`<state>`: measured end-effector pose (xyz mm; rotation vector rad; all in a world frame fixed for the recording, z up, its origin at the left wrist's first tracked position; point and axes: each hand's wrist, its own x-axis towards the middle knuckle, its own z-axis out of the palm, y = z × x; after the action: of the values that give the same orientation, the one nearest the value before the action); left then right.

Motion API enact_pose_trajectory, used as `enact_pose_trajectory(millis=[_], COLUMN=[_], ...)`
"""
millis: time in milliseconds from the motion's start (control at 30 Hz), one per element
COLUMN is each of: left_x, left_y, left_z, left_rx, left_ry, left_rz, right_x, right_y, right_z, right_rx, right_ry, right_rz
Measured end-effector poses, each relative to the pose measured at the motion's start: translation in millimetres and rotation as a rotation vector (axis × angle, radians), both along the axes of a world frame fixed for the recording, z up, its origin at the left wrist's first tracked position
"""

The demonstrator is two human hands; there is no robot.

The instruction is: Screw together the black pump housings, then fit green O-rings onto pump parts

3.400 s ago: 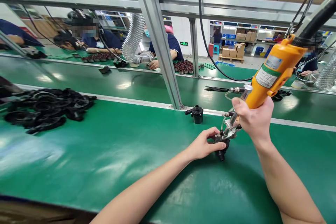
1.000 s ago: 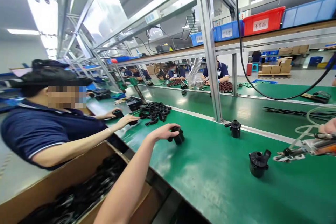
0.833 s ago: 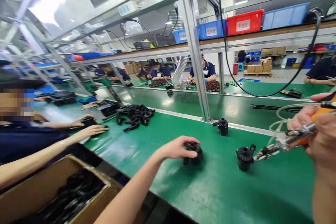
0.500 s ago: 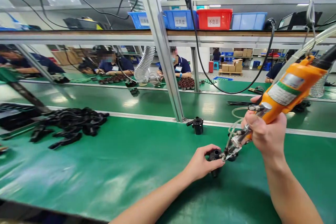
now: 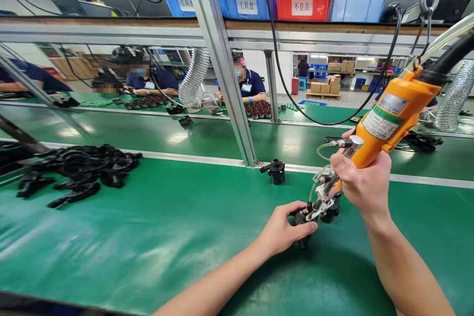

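Pinches the black part (image 5: 299,218) on the table (image 5: 148,237) with the left hand (image 5: 283,229). Wraps the right hand (image 5: 365,182) round the orange tool (image 5: 392,113), tip on the part. Might slip if held loosely.

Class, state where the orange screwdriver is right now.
In the head view the orange screwdriver is on the right, gripped by the right hand, its tip down at the black part that the left hand holds on the green belt.

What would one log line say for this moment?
left hand: holds black part on green belt | right hand: grips orange screwdriver, tip at part
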<state>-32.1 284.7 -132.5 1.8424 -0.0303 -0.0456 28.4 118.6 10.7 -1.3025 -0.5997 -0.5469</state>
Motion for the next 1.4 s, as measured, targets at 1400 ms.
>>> enact_pose_trajectory(millis=[1400], left_x=[-9], left_y=[14], left_z=[-25.2], left_rx=[-0.154], left_ry=[-0.034], left_rz=[-0.115], right_x=[-5], right_y=[-14], right_z=[-2.5], right_rx=[0.052], right_ry=[0.041], right_rz=[0.0])
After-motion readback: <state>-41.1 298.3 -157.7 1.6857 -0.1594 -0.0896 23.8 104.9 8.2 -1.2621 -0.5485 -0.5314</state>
